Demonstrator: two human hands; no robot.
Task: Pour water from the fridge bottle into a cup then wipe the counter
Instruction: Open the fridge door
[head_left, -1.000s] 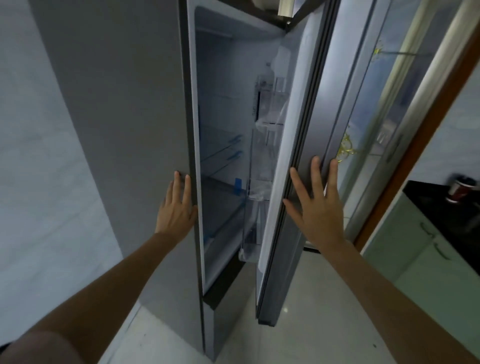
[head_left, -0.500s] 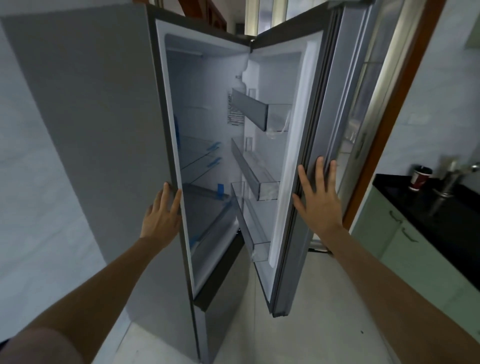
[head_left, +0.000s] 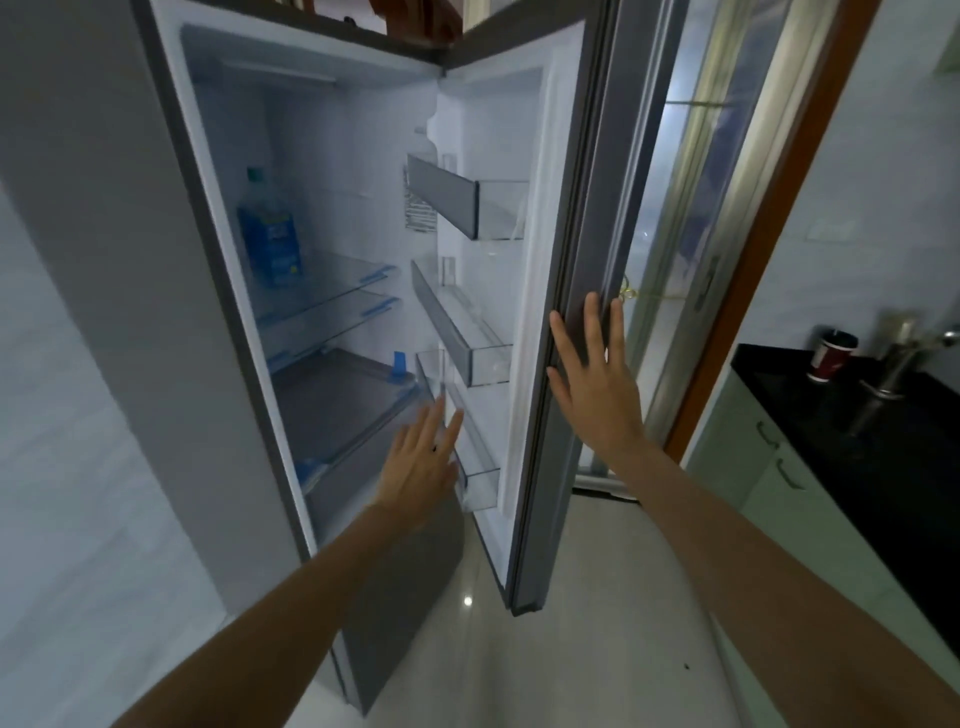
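The fridge stands open, its door (head_left: 566, 218) swung out to the right. A clear water bottle (head_left: 269, 228) with a blue label and green cap stands upright on the upper glass shelf, at the back left. My right hand (head_left: 592, 387) lies flat with straight fingers against the outer edge of the door. My left hand (head_left: 421, 467) reaches into the fridge opening with straight fingers, holding nothing, well below and right of the bottle. A red and white cup (head_left: 831, 356) stands on the black counter (head_left: 883, 457) at the far right.
Empty door bins (head_left: 467, 338) line the inside of the door. Glass shelves (head_left: 332, 306) and a drawer fill the lower interior. A metal tap (head_left: 893, 358) stands beside the cup. Pale green cabinets (head_left: 769, 467) sit under the counter. A wood-framed glass door (head_left: 727, 218) is behind the fridge door.
The fridge door has swung wider open, revealing the bottle. My left hand has left the fridge's side edge and moved right into the opening. My right hand stays on the door.
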